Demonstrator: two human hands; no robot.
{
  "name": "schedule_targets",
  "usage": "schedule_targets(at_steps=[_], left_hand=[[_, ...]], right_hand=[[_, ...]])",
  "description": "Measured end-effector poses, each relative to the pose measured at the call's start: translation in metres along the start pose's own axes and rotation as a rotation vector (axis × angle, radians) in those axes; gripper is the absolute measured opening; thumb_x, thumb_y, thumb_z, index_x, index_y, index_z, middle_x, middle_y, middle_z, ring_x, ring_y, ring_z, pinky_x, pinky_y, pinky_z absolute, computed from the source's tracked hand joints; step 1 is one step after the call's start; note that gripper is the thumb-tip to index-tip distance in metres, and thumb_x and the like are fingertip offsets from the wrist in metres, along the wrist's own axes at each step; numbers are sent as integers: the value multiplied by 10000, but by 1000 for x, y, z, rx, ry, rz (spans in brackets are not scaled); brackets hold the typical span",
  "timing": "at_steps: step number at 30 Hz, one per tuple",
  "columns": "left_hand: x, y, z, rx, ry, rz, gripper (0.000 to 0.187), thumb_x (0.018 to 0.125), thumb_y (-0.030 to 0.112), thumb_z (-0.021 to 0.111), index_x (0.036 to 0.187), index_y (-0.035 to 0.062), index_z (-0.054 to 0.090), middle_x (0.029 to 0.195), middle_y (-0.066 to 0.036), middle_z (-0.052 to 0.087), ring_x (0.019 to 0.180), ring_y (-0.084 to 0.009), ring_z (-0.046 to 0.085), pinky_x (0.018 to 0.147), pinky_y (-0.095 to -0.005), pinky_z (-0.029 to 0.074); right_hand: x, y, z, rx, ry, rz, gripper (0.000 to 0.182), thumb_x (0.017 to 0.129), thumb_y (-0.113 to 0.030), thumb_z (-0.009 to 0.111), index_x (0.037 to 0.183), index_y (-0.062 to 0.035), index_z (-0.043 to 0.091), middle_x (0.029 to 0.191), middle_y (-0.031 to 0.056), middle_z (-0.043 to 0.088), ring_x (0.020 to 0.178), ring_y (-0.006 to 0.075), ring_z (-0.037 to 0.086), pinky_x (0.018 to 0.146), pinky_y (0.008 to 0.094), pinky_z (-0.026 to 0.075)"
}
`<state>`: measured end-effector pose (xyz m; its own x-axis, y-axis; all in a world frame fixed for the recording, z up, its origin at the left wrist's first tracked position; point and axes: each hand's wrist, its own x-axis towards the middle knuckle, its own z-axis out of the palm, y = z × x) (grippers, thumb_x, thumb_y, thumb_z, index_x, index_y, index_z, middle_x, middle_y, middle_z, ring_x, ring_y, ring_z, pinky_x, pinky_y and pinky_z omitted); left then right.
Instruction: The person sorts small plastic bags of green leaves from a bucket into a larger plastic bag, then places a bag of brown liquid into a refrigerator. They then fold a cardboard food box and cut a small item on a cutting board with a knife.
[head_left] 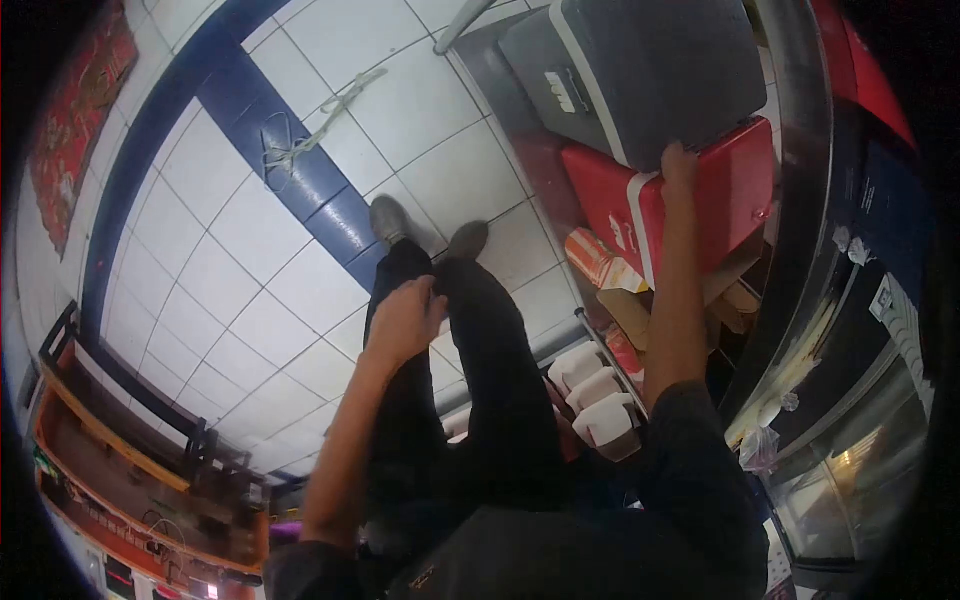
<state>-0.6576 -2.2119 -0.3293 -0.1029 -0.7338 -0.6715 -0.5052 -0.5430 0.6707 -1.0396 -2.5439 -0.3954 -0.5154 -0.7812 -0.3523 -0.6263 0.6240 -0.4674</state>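
My left hand (405,318) is in front of my dark trousers, near the thigh, its fingers curled; whether it holds anything is hidden. My right hand (678,165) reaches out to the seam between a dark grey cooler box (680,80) and a red cooler box (720,195) under it. Its fingertips rest at the rim there, partly hidden by the hand itself. The red box has a white band and handle. White containers (600,400) stand beside my right leg.
A pale strip of cord (325,125) lies on the white tiled floor (270,330) across a blue tile band. Cardboard and an orange packet (603,262) are below the red box. A wooden shelf unit (110,430) stands at the lower left, a metal-edged counter (795,300) at the right.
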Motion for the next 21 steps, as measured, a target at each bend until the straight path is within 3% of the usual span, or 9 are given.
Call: schedule_targets(at_steps=[1,2,4,8,10,13,14,16,21], left_hand=[[4,-1,-4,-37,43,-21,299,871,224,610,1067,-2,613,927,-221,654,882,-409,632,775,-473,501],[7,-2,-7,-72,86,-45,291,868,212,612,1064,-2,614,920,-221,654,871,-407,633,764,-469,500],[14,-5,-10,-117,89,-24,285,868,200,612,1066,-5,614,922,-220,652,869,-402,633,758,-464,498],[24,2,-3,-120,48,-89,292,874,198,609,1090,1,612,937,-207,657,871,-395,638,759,-460,502],[31,4,4,-131,32,-116,296,877,200,607,1099,4,612,945,-202,658,875,-391,640,760,-460,503],[35,2,27,-133,60,-61,306,881,205,603,1113,4,610,958,-197,659,891,-378,644,779,-456,506],[35,5,34,-130,49,-75,309,883,207,602,1116,5,610,965,-197,660,903,-374,644,791,-454,506],[33,8,47,-130,46,-89,311,885,209,600,1120,5,609,973,-196,660,915,-370,644,802,-452,506],[12,-1,89,-163,52,-155,311,887,219,604,1125,18,612,992,-203,661,935,-375,641,821,-442,507]], right_hand=[[6,-1,2,216,36,157,572,893,-308,506,1202,174,513,1273,362,516,1183,449,529,970,453,427],[12,0,2,210,42,160,572,893,-308,506,1202,174,513,1273,362,516,1183,449,529,970,453,427],[20,5,-5,11,-11,131,564,885,-289,515,1230,156,502,1302,363,496,1158,423,553,963,451,433],[6,23,-38,-80,-169,24,569,869,-309,555,1265,97,512,1280,342,521,1182,405,540,984,462,419],[-45,10,-48,-820,30,-454,667,810,-383,642,1325,13,490,1322,344,459,1261,425,454,1015,493,391],[-83,29,-35,-890,144,-572,835,724,-486,725,1374,-45,441,1370,359,355,1309,491,341,1050,543,341],[-83,33,-31,-896,140,-575,835,724,-486,725,1374,-45,441,1370,359,355,1309,491,341,1050,543,341],[-77,36,-22,-918,176,-512,962,682,-558,750,1419,-67,374,1423,383,228,1313,543,282,1060,586,306],[-73,53,-30,-834,171,-572,1017,665,-611,762,1455,-125,344,1449,387,192,1344,543,239,1068,616,278]])
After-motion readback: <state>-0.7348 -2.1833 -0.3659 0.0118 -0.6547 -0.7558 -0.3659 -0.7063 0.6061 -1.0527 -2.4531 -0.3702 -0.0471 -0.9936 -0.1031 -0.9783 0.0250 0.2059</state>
